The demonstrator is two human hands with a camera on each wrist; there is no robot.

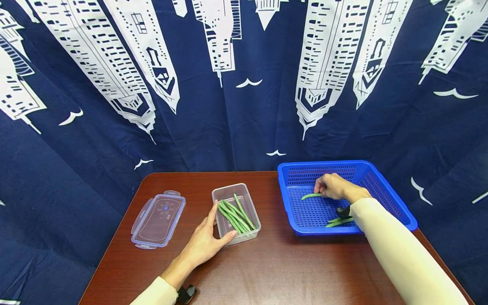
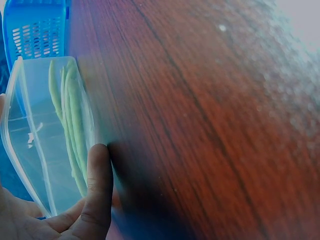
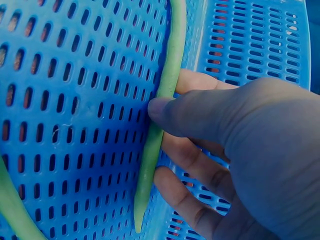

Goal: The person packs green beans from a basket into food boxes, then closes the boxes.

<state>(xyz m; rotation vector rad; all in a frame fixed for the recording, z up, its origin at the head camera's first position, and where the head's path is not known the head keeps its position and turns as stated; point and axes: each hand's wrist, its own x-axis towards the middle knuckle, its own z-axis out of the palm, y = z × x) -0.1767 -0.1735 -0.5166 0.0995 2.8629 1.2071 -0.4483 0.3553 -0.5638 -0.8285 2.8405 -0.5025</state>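
In the head view, my left hand (image 1: 203, 245) holds a clear plastic container (image 1: 249, 199) at its near left corner, thumb along the near side and fingers along the left wall. Several green beans (image 1: 236, 216) lie lengthwise inside it. My right hand (image 1: 333, 186) is inside the blue basket (image 1: 284, 186) and pinches one green bean (image 3: 170, 70) between thumb and fingers, close to the basket floor. More green beans (image 1: 337, 222) lie near the basket's front wall, partly hidden by the right wrist.
A clear lid (image 1: 160, 218) with a blue seal and side flaps lies flat on the brown table (image 1: 282, 262), left of the container. Behind the table hangs a dark blue cloth (image 1: 244, 127) printed with white buildings and birds.
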